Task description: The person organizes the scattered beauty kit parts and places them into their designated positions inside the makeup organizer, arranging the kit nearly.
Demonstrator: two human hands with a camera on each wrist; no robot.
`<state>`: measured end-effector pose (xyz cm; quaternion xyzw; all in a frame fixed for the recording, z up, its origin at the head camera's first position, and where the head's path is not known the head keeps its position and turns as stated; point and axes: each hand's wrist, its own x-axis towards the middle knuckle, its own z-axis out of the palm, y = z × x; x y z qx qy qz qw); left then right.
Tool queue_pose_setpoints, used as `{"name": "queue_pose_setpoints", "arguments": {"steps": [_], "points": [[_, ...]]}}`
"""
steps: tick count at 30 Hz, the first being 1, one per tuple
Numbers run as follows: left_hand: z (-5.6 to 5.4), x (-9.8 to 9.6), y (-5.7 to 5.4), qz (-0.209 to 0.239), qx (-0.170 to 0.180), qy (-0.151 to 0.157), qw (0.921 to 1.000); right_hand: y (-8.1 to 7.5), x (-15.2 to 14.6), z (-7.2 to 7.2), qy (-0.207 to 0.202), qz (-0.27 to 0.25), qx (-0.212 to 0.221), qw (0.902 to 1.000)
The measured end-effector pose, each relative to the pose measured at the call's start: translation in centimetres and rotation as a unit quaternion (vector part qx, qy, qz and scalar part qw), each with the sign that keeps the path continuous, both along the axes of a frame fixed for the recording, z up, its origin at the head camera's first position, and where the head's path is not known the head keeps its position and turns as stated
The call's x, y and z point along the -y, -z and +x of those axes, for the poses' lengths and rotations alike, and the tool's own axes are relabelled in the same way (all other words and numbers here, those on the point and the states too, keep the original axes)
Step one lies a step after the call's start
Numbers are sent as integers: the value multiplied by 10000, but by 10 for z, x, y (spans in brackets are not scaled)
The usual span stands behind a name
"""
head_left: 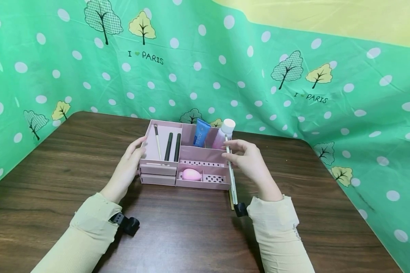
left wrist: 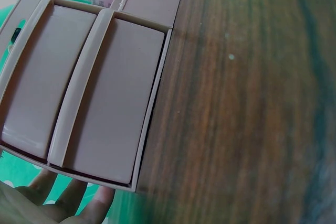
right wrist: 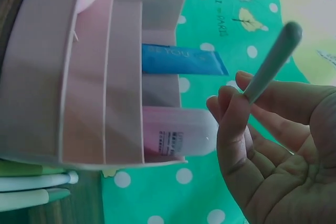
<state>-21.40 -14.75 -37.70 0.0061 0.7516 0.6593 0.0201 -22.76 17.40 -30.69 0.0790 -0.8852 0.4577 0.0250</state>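
Observation:
My right hand [head_left: 247, 157] pinches a slim pale handle [right wrist: 275, 59] with a rounded end between thumb and fingers, beside the right end of a pink desktop organizer [head_left: 202, 154]. Its lower part is hidden by the fingers in the right wrist view. My left hand [head_left: 124, 172] rests with its fingers along the organizer's left side, close to two shut drawers [left wrist: 121, 103]. At the back of the organizer stand a blue tube [head_left: 201, 133] and a pink bottle [head_left: 220, 138] with a white cap. A pink makeup sponge [head_left: 191, 174] sits in a front compartment.
A brush [head_left: 158, 142] and two dark pencil-like sticks [head_left: 169, 147] lie in the left top tray. Pale sticks [right wrist: 31, 183] and a green strip [right wrist: 26, 168] lie beside the organizer's right end. Behind the brown table [head_left: 177, 227] hangs a green polka-dot cloth [head_left: 198, 79].

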Motion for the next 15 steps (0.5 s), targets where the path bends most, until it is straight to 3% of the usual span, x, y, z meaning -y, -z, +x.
{"name": "queue_pose_setpoints", "arguments": {"steps": [15], "points": [[1, 1, -1, 99, -144, 6, 9998, 15, 32, 7, -470, 494, 181, 9975]]}}
